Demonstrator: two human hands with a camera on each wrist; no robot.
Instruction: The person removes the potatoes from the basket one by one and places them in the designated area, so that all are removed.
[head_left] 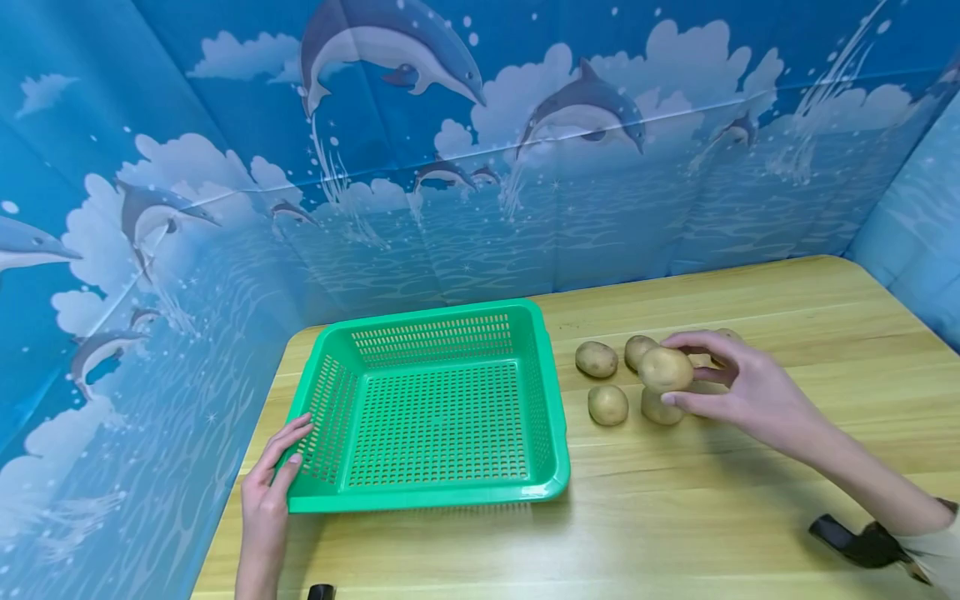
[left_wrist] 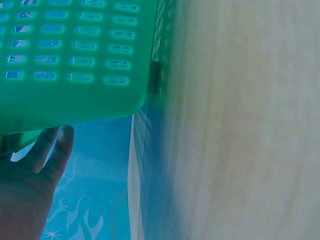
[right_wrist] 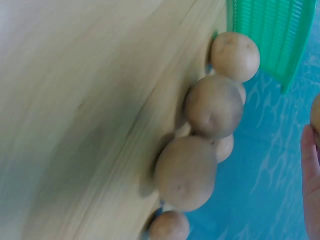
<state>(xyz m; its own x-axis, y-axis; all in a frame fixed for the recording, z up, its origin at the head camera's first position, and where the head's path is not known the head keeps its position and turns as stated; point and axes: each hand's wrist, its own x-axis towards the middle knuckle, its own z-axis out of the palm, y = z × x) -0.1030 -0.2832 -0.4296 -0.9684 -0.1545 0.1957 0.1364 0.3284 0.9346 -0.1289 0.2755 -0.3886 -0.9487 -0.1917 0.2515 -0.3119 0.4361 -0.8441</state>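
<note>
A green plastic basket [head_left: 438, 505] with slotted walls stands on the table. My left hand [head_left: 268, 475] grips its left rim near the front corner, thumb and fingers over the edge. The left wrist view shows fingers [left_wrist: 59, 150] at that rim, beside the basket wall [left_wrist: 75, 102]. Between thumb and fingers, my right hand [head_left: 750, 392] pinches a potato [head_left: 666, 370], raised above the others. Several potatoes lie right of the basket, among them one potato [head_left: 597, 360] at the back and another potato [head_left: 607, 405] in front. The right hand partly hides some of them.
The wooden table [head_left: 637, 517] has a rounded far right corner. A blue dolphin-print cloth [head_left: 465, 233] hangs behind it and along both sides. Black straps [head_left: 862, 542] show at the right wrist, and a small black object [head_left: 321, 592] at the bottom edge.
</note>
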